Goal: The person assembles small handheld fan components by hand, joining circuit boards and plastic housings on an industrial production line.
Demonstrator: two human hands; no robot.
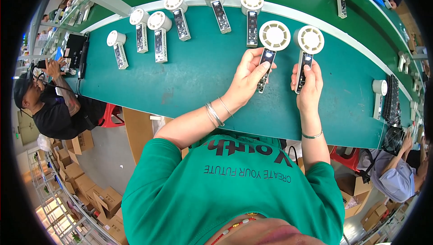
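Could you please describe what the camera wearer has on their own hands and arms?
The left hand and right hand are gloveless. Short green sleeves leave both forearms uncovered. Several slim silvery bangles circle the left wrist; one narrow bangle circles the right.

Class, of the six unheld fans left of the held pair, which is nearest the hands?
The rightmost fan of the six: its handle ends just beyond the left hand; none other comes so close.
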